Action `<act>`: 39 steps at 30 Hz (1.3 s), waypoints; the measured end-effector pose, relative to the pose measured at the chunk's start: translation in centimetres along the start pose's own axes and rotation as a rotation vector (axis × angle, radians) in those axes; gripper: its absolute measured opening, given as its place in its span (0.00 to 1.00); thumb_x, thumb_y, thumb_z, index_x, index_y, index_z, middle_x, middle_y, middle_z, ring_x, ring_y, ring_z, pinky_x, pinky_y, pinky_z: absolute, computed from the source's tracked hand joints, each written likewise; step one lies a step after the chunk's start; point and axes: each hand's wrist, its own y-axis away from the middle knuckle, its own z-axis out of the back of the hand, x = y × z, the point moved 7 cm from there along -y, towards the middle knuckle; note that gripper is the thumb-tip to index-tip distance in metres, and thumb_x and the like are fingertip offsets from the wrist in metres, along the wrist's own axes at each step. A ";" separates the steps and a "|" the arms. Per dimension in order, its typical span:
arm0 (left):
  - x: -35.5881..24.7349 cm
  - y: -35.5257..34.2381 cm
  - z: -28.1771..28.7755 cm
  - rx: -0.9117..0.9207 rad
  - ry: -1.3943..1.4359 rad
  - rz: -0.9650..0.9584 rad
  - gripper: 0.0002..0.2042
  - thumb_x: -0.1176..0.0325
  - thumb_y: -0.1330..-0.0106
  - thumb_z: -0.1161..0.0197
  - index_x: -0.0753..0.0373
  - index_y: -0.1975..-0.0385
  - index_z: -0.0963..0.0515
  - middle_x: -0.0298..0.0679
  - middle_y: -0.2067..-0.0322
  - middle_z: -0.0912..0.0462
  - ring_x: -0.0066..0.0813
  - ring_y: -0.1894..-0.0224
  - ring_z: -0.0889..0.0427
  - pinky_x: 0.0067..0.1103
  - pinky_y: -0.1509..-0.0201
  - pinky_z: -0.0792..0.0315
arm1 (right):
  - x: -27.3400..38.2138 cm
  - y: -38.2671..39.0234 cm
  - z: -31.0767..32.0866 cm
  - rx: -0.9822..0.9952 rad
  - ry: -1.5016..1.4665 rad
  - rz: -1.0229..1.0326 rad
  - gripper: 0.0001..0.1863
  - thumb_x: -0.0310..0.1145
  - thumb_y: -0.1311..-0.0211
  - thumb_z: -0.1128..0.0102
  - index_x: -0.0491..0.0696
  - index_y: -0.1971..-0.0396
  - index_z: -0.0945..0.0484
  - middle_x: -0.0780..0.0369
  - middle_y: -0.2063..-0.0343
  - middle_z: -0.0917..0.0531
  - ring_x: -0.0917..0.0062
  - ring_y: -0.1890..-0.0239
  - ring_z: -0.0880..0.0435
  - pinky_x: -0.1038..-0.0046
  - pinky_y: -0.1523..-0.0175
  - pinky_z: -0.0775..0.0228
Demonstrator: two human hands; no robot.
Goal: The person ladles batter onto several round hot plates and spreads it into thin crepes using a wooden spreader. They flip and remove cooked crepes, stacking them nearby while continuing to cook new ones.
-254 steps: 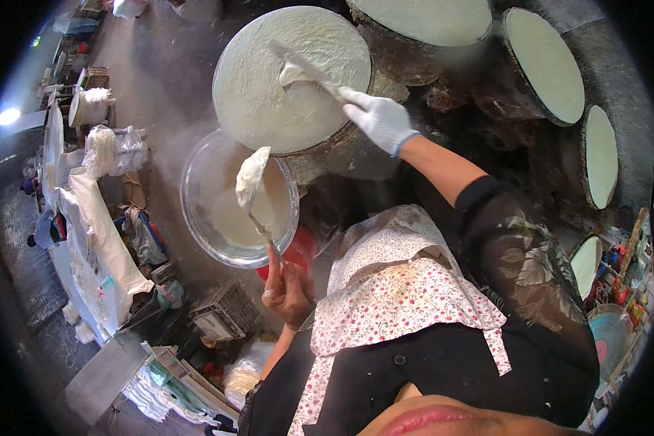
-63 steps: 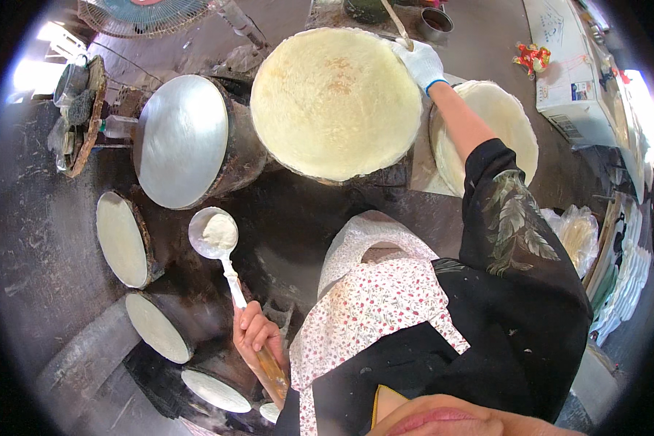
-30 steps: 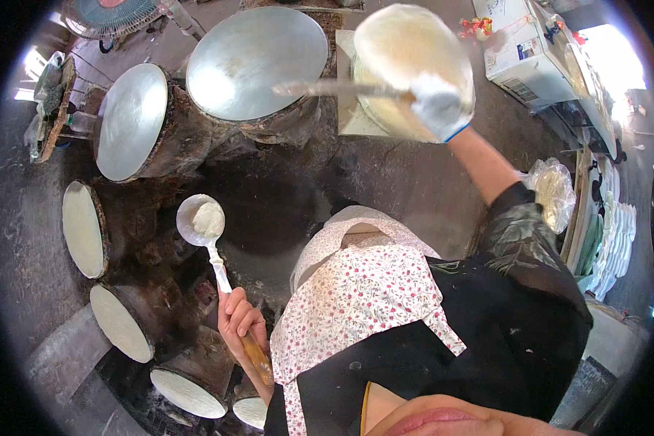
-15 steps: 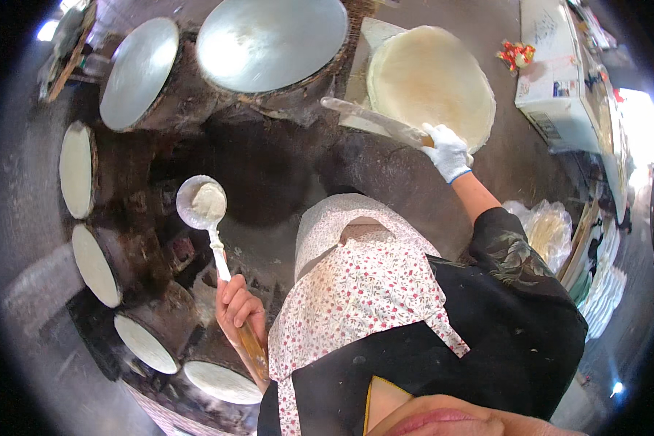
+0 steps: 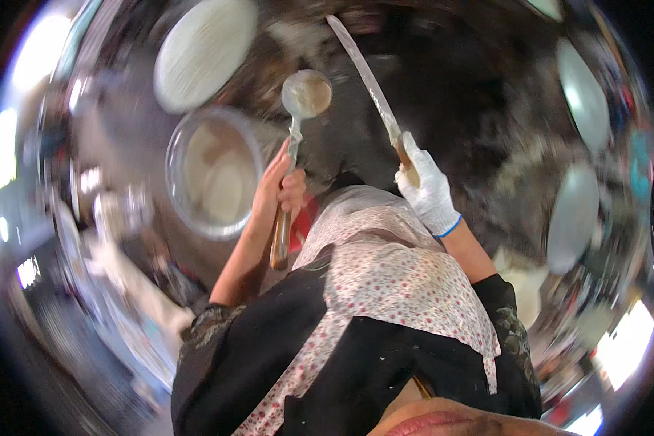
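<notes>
My bare left hand [image 5: 275, 187] is wrapped round the handle of a ladle [image 5: 305, 96], whose bowl points away from me with pale batter on it. Just left of that hand stands a round, clear-walled tub [image 5: 174, 182] with pale, creamy batter [image 5: 221, 182] inside. In a white glove with a blue cuff, my right hand [image 5: 427, 190] grips the brown handle of a long, narrow spatula [image 5: 368, 81]. The blade slants up and to the left, touching nothing, and carries whitish residue.
A round pale griddle [image 5: 206, 54] lies beyond the tub. Two more round griddles, an upper one [image 5: 585, 94] and a lower one [image 5: 574, 218], stand along the right side. Blurred items crowd the left edge. Dark floor lies ahead of my apron [image 5: 414, 291].
The view has turned, bringing the batter tub in at left. My right hand has left the pale round sheet, and the spatula now points forward. Both tools stay in hand.
</notes>
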 end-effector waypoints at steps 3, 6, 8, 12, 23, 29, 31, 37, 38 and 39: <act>-9.1 7.4 20.1 -0.425 -0.238 -0.396 0.27 0.63 0.17 0.48 0.44 0.20 0.41 0.28 0.79 0.33 0.15 0.83 0.38 0.17 0.83 0.41 | 7.6 -2.2 -15.1 0.404 -0.291 0.071 0.32 0.25 0.27 0.39 0.40 0.25 0.34 0.54 0.30 0.24 0.72 0.30 0.24 0.73 0.28 0.35; -15.7 14.4 39.0 -0.891 -0.423 -0.587 0.26 0.65 0.17 0.50 0.48 0.21 0.38 0.29 0.81 0.32 0.18 0.84 0.34 0.20 0.82 0.37 | 11.6 -2.2 -30.3 0.788 -0.345 -0.110 0.29 0.27 0.25 0.41 0.39 0.27 0.32 0.54 0.27 0.28 0.74 0.26 0.30 0.73 0.23 0.42; -19.4 14.3 47.5 -1.143 -0.691 -0.679 0.24 0.66 0.18 0.51 0.51 0.23 0.33 0.30 0.82 0.30 0.20 0.83 0.31 0.22 0.81 0.35 | 12.7 -4.4 -37.2 0.843 -0.267 -0.127 0.28 0.27 0.25 0.41 0.40 0.27 0.30 0.56 0.35 0.20 0.77 0.36 0.20 0.76 0.30 0.32; -16.1 11.9 52.7 -1.329 -1.355 -0.560 0.21 0.68 0.21 0.46 0.52 0.31 0.22 0.30 0.81 0.26 0.17 0.83 0.29 0.22 0.81 0.35 | 12.6 -7.7 -44.7 0.966 -0.154 -0.273 0.27 0.31 0.29 0.41 0.40 0.32 0.25 0.53 0.40 0.15 0.74 0.40 0.18 0.75 0.33 0.30; -6.2 5.1 54.6 -0.575 0.767 -0.511 0.07 0.64 0.18 0.47 0.59 0.56 0.26 0.26 0.79 0.33 0.16 0.83 0.34 0.18 0.82 0.33 | 9.6 -7.9 -57.7 1.065 0.059 -0.034 0.25 0.35 0.29 0.43 0.40 0.36 0.22 0.47 0.41 0.16 0.61 0.36 0.17 0.69 0.30 0.30; -10.2 6.0 41.1 0.315 1.502 -0.553 0.14 0.70 0.18 0.49 0.59 0.73 0.34 0.28 0.80 0.35 0.14 0.84 0.36 0.15 0.82 0.35 | 11.6 -4.8 -50.3 0.997 -0.109 -0.129 0.25 0.29 0.27 0.39 0.41 0.32 0.24 0.70 0.63 0.17 0.88 0.68 0.28 0.79 0.63 0.30; -13.3 8.1 36.5 0.364 1.490 -0.651 0.15 0.72 0.18 0.51 0.61 0.73 0.35 0.29 0.81 0.34 0.14 0.84 0.36 0.14 0.82 0.36 | 15.3 -5.3 -47.5 0.971 -0.159 -0.044 0.25 0.28 0.26 0.40 0.40 0.31 0.25 0.66 0.57 0.15 0.86 0.61 0.22 0.78 0.55 0.27; -15.8 14.3 29.9 0.296 1.218 -0.689 0.17 0.61 0.14 0.54 0.59 0.70 0.35 0.26 0.78 0.35 0.12 0.82 0.36 0.15 0.80 0.35 | 22.4 -6.3 -41.1 0.939 -0.260 0.185 0.25 0.33 0.27 0.43 0.42 0.33 0.24 0.47 0.40 0.17 0.63 0.39 0.17 0.69 0.34 0.27; -14.9 14.4 30.7 0.180 1.115 -0.656 0.17 0.60 0.14 0.53 0.59 0.70 0.35 0.26 0.78 0.35 0.12 0.82 0.36 0.15 0.80 0.35 | 22.5 -6.2 -40.7 0.924 -0.293 0.250 0.25 0.36 0.29 0.43 0.44 0.34 0.23 0.44 0.42 0.17 0.55 0.40 0.15 0.67 0.36 0.25; -13.9 14.1 32.0 0.063 1.015 -0.626 0.17 0.59 0.14 0.53 0.58 0.70 0.35 0.26 0.77 0.35 0.12 0.82 0.36 0.15 0.80 0.35 | 21.6 -6.2 -40.7 0.908 -0.225 0.251 0.25 0.36 0.28 0.43 0.44 0.35 0.23 0.46 0.42 0.16 0.56 0.40 0.15 0.66 0.35 0.25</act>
